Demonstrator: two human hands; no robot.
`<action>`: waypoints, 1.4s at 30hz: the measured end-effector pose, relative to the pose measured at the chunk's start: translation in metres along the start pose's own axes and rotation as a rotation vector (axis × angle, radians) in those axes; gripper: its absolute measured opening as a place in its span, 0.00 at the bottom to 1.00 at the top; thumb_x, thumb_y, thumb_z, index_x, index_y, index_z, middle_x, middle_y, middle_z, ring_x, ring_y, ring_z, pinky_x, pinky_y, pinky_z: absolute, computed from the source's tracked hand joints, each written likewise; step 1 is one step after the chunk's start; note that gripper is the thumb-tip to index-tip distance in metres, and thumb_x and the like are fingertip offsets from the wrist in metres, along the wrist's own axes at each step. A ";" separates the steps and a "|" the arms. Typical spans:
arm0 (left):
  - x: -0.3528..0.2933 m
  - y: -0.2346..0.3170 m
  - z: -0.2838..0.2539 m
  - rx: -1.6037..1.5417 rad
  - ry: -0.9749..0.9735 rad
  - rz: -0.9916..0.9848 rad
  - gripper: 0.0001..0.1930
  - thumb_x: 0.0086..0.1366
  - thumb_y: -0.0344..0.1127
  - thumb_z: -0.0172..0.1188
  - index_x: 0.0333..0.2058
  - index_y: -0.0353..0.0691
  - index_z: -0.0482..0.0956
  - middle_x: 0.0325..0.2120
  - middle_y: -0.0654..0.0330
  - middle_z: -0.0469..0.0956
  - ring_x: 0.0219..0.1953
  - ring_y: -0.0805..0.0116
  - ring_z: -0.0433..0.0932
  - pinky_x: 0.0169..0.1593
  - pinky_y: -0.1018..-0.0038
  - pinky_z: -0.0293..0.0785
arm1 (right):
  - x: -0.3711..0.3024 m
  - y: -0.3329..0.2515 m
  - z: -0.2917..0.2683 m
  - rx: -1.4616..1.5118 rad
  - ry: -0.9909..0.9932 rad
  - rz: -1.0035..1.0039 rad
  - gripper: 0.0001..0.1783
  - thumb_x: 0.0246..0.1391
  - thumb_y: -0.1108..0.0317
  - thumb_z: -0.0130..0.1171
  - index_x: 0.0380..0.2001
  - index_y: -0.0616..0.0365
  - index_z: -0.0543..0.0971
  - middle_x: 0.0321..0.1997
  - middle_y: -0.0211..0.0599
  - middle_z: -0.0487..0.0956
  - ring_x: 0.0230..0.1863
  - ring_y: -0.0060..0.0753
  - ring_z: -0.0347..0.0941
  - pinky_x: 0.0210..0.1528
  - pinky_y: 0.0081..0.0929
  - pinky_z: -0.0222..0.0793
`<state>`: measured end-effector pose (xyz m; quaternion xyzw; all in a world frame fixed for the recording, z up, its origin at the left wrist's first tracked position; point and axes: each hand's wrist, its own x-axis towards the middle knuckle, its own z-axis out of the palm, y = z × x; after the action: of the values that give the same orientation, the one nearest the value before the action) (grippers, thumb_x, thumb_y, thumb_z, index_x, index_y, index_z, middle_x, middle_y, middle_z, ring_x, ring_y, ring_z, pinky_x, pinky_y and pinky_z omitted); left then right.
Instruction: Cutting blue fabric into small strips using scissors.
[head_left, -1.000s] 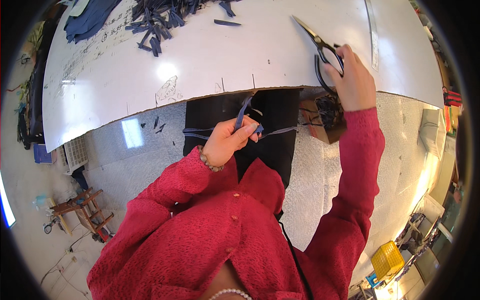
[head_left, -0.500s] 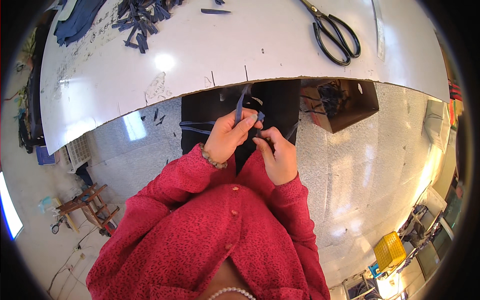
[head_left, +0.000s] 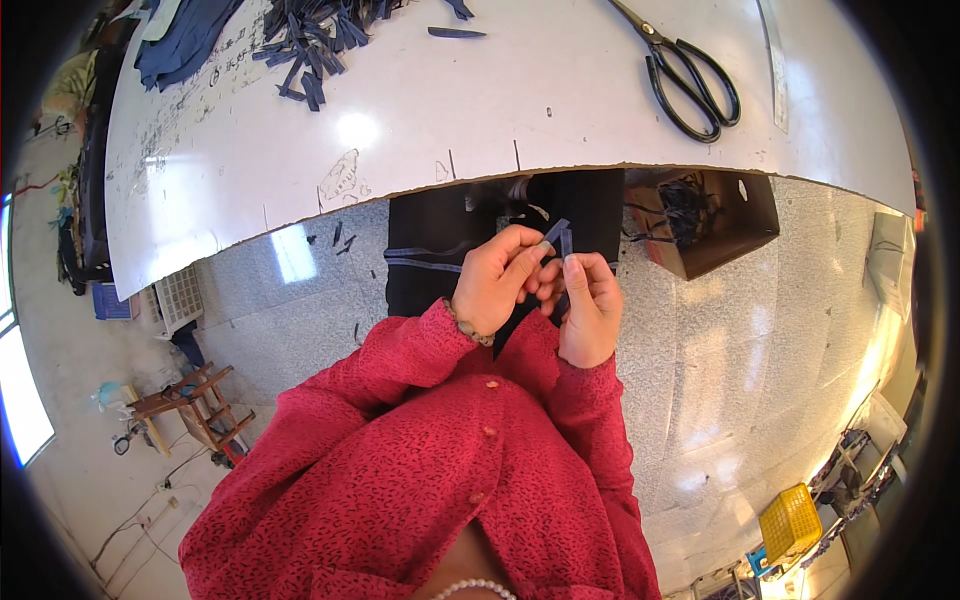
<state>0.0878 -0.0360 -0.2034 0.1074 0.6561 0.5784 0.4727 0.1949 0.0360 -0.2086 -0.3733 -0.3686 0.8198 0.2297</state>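
Both hands are close together over my lap, just below the table's front edge. My left hand (head_left: 500,278) pinches a narrow blue fabric strip (head_left: 557,232) between thumb and fingers. Thumb and forefinger of my right hand (head_left: 590,305) grip the same strip, which bends to a point between the two hands. Other blue strips (head_left: 425,263) lie across my dark-clothed left thigh. How far the strip runs on behind my fingers is hidden.
On the white table (head_left: 420,120) lie black-handled scissors (head_left: 693,85), a pile of short dark strips (head_left: 315,40) and folded blue cloth (head_left: 185,45). An open cardboard box (head_left: 735,225) with dark strips stands at right below the edge. A wooden stool (head_left: 200,405) stands at left.
My right hand has risen beside the left, and the strip now stands up in a bend between them. The strip hanging up over my left hand is gone. The whole view shifted slightly.
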 end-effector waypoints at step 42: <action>0.002 -0.015 0.000 -0.302 0.189 0.064 0.05 0.63 0.29 0.57 0.35 0.33 0.77 0.30 0.63 0.75 0.28 0.79 0.72 0.31 0.84 0.69 | 0.005 0.029 0.006 -0.322 -0.056 -0.178 0.05 0.56 0.73 0.56 0.29 0.64 0.74 0.31 0.31 0.76 0.35 0.18 0.70 0.38 0.17 0.66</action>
<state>0.0927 -0.0388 -0.2171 0.0012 0.5994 0.6927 0.4012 0.1841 0.0183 -0.2301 -0.3483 -0.5330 0.7366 0.2281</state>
